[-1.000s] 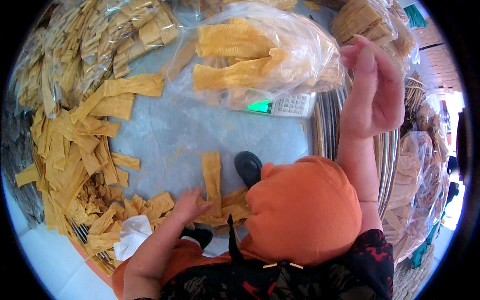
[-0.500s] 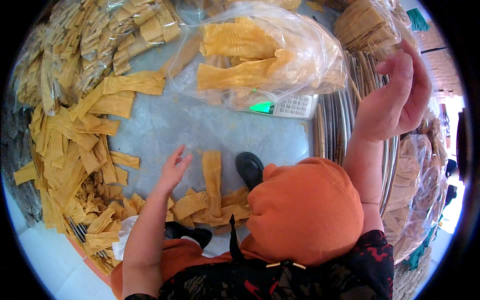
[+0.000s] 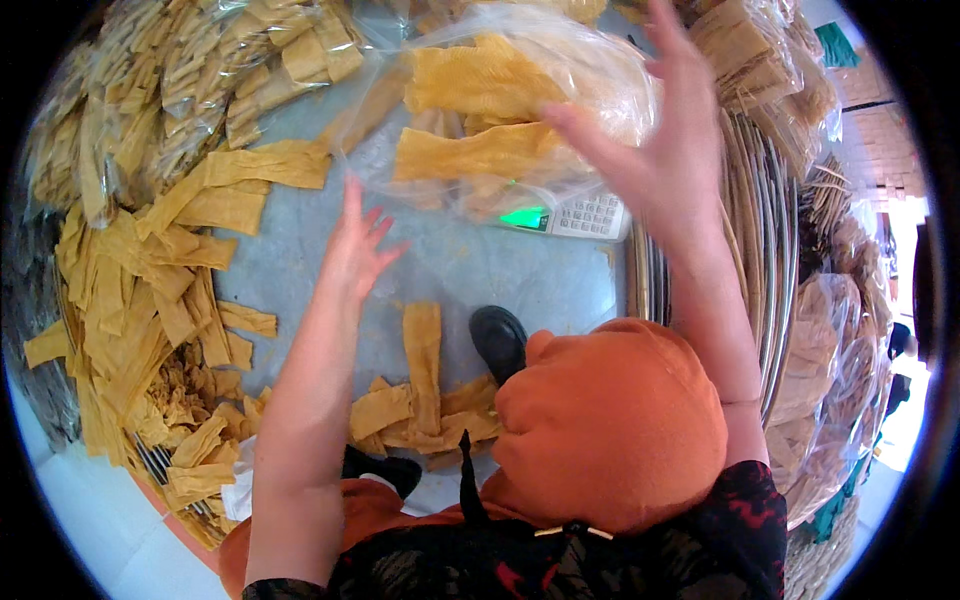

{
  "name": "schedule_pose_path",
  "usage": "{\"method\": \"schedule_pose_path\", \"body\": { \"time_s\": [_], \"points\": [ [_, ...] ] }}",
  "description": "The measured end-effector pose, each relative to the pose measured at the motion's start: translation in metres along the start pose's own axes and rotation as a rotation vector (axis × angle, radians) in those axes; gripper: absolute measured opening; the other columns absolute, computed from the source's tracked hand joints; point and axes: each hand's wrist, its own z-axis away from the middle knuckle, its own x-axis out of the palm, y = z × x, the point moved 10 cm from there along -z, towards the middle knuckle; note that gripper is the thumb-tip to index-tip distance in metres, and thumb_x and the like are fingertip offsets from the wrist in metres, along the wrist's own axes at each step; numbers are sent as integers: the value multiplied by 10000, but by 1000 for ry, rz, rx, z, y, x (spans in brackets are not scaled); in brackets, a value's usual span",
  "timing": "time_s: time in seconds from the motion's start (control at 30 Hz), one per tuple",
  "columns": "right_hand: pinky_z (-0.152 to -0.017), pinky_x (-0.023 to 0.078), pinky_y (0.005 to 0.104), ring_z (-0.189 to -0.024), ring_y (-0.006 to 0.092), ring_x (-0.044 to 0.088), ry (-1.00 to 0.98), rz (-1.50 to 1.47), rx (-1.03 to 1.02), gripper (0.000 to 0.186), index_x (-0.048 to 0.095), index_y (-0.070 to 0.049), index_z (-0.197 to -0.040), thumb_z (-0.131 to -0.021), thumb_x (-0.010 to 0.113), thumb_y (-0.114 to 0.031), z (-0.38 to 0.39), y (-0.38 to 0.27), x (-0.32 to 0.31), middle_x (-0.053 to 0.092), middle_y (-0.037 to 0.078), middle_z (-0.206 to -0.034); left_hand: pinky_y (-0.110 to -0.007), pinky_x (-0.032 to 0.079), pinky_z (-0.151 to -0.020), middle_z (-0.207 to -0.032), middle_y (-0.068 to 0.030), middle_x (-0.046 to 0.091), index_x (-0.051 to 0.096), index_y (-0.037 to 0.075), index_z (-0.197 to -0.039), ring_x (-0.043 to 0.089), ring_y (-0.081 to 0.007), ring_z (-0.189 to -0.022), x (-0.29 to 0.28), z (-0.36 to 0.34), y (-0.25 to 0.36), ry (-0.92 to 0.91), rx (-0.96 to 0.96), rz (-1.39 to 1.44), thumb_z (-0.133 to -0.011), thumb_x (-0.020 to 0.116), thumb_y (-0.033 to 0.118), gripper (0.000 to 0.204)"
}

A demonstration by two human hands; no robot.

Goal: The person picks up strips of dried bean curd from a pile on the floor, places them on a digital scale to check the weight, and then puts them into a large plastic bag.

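A clear plastic bag [image 3: 610, 85] holds broad, ribbed yellow strips [image 3: 480, 78] of a dried sheet-like material whose kind I cannot make out. It lies over a flat scale with a keypad [image 3: 585, 215] and a lit green display. My right hand [image 3: 665, 145], slightly blurred, is raised over the bag's right side, fingers spread and nothing in them. My left hand [image 3: 362, 245] reaches above the grey surface [image 3: 420, 265], just short of the bag's near left edge; it too is empty with fingers apart.
Loose yellow strips [image 3: 110, 280] pile up at the left, and more [image 3: 425, 370] lie near my shoes. Large plastic-wrapped bundles [image 3: 300, 50] stand at the back left. At the right are long thin rods [image 3: 755, 230] and bagged brown sheets [image 3: 810, 350].
My right hand has swung left and away from me, from beside the rods to over the bag, its fingers spreading. My left hand has reached farther forward toward the bag.
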Motion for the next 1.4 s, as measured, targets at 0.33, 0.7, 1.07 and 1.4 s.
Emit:
{"method": "schedule_pose_path", "body": {
  "time_s": [0.33, 0.7, 1.07, 1.4],
  "points": [
    [-756, 482, 386, -834, 259, 619, -311, 319, 257, 278, 674, -89, -968, -810, 625, -312, -50, 78, 38, 647, 110, -875, -288, 508, -681, -924, -31, 647, 642, 73, -1011, 611, -143, -832, 71, 16, 90, 19, 387, -384, -956, 496, 293, 269],
    [-494, 366, 243, -528, 98, 448, 247, -560, -85, 248, 641, -39, -735, -855, 630, -256, -167, -159, -173, 538, 1, -586, -245, 492, -639, -885, -19, 648, 658, 73, -999, 600, -99, -768, 74, 369, 286, -346, 1035, -239, -926, 539, 337, 299],
    [-623, 476, 375, -636, 237, 611, -864, -425, 69, 276, 671, -32, -725, -808, 617, -290, 27, -240, 78, 639, 140, -682, -266, 507, -594, -824, -43, 620, 617, 60, -984, 618, -159, -676, -131, 363, 122, 166, 486, -263, -946, 501, 328, 295],
    [-578, 445, 322, -600, 187, 544, -692, -846, -222, 303, 659, -15, -821, -853, 609, -312, -1, -368, 49, 608, 102, -666, -266, 508, -539, -846, -76, 659, 610, 39, -1028, 655, -189, -671, -149, 438, 122, 43, 741, 38, -955, 497, 297, 291]
  ]
}}
